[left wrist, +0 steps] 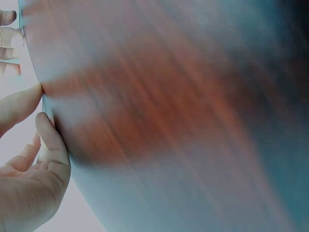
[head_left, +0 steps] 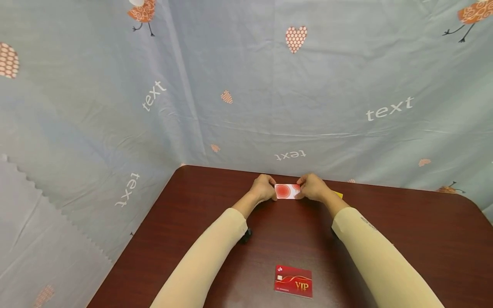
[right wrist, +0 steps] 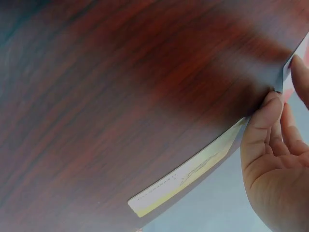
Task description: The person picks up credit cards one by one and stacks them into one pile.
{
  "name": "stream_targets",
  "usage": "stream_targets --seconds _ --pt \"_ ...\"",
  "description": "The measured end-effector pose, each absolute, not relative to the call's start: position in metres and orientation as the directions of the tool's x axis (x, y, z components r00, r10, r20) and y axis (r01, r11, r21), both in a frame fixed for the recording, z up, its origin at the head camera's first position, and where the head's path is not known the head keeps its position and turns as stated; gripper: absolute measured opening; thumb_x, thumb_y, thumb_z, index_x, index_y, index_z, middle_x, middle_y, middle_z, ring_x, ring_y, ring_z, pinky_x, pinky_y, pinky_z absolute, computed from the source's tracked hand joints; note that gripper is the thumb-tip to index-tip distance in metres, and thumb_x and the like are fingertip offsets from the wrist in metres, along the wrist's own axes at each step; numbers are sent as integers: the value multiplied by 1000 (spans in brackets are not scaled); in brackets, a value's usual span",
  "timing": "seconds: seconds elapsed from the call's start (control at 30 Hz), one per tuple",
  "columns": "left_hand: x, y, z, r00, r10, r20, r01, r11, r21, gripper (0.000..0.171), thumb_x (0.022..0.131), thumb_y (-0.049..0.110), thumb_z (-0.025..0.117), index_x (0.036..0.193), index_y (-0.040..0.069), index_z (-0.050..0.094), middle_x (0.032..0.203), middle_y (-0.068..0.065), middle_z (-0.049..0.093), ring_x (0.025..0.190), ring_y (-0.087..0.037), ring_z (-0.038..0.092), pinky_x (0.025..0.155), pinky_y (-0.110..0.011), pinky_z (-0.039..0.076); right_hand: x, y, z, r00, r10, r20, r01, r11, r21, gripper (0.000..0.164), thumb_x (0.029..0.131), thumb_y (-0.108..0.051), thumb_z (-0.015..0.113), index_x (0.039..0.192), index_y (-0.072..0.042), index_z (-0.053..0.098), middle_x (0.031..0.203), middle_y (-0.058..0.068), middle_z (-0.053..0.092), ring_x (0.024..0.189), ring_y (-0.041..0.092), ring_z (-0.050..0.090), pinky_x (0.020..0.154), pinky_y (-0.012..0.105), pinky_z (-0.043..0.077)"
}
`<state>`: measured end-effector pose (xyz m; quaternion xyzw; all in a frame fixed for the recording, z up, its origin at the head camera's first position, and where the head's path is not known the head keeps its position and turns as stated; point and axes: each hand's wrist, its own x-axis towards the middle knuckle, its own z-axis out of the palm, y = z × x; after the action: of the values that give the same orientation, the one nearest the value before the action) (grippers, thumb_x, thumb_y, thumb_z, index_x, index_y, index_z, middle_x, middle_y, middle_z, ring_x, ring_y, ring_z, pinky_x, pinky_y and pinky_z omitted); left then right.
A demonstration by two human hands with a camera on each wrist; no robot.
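Note:
Near the table's far edge, both hands hold a white card with red circles [head_left: 284, 191] between them, its patterned face towards the head camera. My left hand [head_left: 263, 188] pinches the card's left end. At its right end, my right hand [head_left: 313, 188] pinches it between thumb and fingers. In the right wrist view the card [right wrist: 288, 72] shows almost edge-on beside the fingertips. A yellow card [right wrist: 188, 169] lies flat on the table close to the right hand; in the head view the forearm mostly hides it.
A red VIP card [head_left: 293, 281] lies on the dark brown wooden table [head_left: 208, 201], between the forearms and nearer the body. A pale grey-blue curtain [head_left: 254, 119] hangs behind the table's far edge and along its left side. A small dark object [head_left: 245, 236] shows by the left sleeve.

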<state>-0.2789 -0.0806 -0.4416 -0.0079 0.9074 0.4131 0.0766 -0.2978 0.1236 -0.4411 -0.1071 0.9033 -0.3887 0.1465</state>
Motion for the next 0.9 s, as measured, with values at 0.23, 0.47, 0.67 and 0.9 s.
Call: stream_targets --seconds 0.23,0.47,0.67,0.9 --pt "-279 -83 -439 -978 61 -200 -131 569 812 43 69 -14 84 110 -7 73 110 -18 71 80 -20 63 72 -28 57 -299 124 -444 -943 -254 -213 5 632 -775 39 88 1 77 124 10 66 87 10 69 73 16 63 63 26 58" --pt "-279 -86 -438 -965 15 -260 -231 412 881 34 76 -15 78 108 -7 74 106 -16 70 63 -14 64 58 -22 56 -295 123 -442 -944 -234 -233 71 544 -836 33 95 2 70 126 11 64 101 17 70 83 21 67 69 30 59" --pt "-278 -85 -441 -966 -15 -258 -248 338 908 35 76 -16 78 110 -7 73 106 -19 72 62 -13 67 60 -23 58 -286 124 -435 -939 -252 -234 93 468 -879 33 96 1 70 126 12 61 96 14 71 78 19 66 67 28 58" --pt "-276 -89 -441 -968 12 -249 -239 240 941 40 77 -18 76 115 -9 71 106 -17 70 67 -15 68 66 -25 61 -283 123 -431 -941 -238 -242 108 467 -878 38 98 -2 69 133 10 58 105 17 73 80 17 66 68 26 56"
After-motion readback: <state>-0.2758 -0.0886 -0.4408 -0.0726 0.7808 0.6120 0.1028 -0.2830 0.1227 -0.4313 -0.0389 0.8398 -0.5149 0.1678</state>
